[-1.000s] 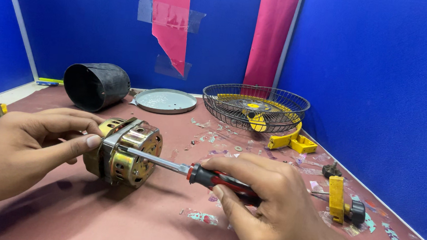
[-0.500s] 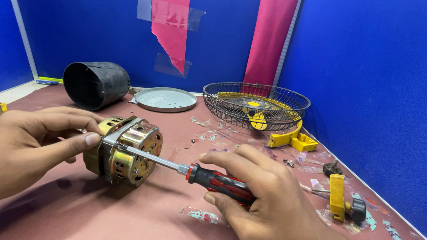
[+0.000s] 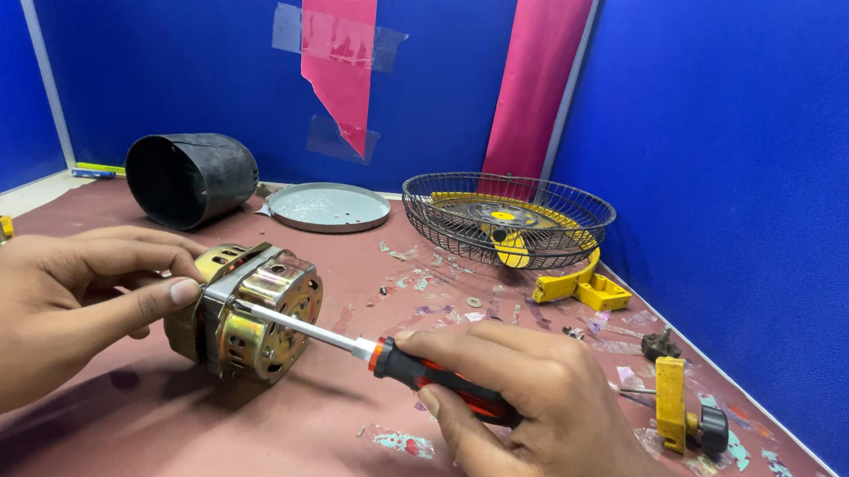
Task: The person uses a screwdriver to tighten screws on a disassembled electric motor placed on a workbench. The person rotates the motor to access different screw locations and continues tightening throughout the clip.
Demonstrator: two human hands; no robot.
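The left hand (image 3: 36,316) grips the motor (image 3: 245,313) on the desk (image 3: 261,436) while the right hand (image 3: 542,406), fingers clenched on the screwdriver (image 3: 406,359), works a housing screw, which likely needs steady turning with the tip seated.

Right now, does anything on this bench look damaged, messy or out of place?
Yes. The maroon table cover is scuffed, with flaking patches and loose bits scattered near the wire fan guard. On the wall, the pink strip is torn along its lower edge and held by clear tape.
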